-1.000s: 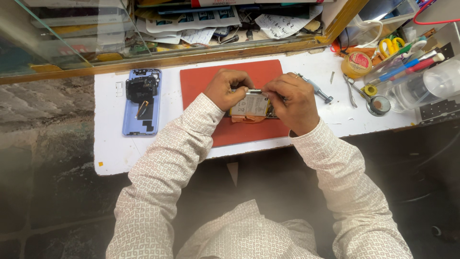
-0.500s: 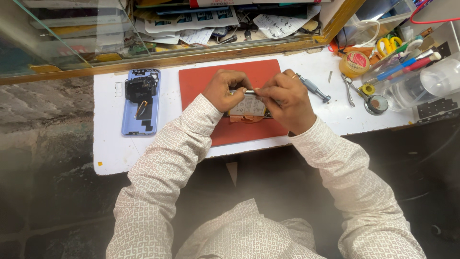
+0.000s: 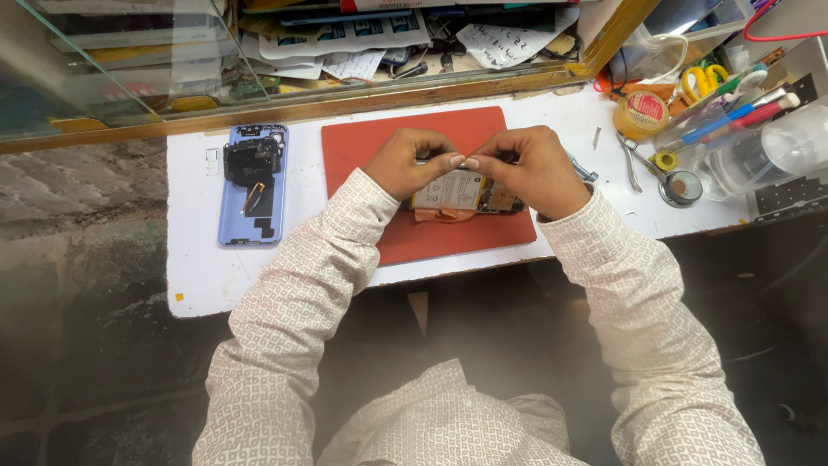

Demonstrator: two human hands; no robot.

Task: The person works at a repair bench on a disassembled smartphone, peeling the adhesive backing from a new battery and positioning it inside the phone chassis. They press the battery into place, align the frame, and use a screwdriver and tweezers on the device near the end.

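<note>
Left hand: my left hand (image 3: pixel 410 164) curled, fingertips pinching the opened phone (image 3: pixel 461 193) at its far edge.
Right hand: my right hand (image 3: pixel 528 168) curled likewise, gripping the same phone from the right.
Phone: flat on the red mat (image 3: pixel 362 142), battery side up.
Left of mat: blue back cover (image 3: pixel 254 185).
Far right: tweezers (image 3: pixel 630 161), tape roll (image 3: pixel 641 113).

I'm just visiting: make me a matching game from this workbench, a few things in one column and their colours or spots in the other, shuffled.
Things:
1. work mat
2. phone back cover
3. opened phone
4. tape roll

Places or colours:
A. yellowish, right of the mat
B. red, under both hands
C. held between the left hand and right hand
D. blue, lying left of the mat

Pairs: 1-B, 2-D, 3-C, 4-A
</note>
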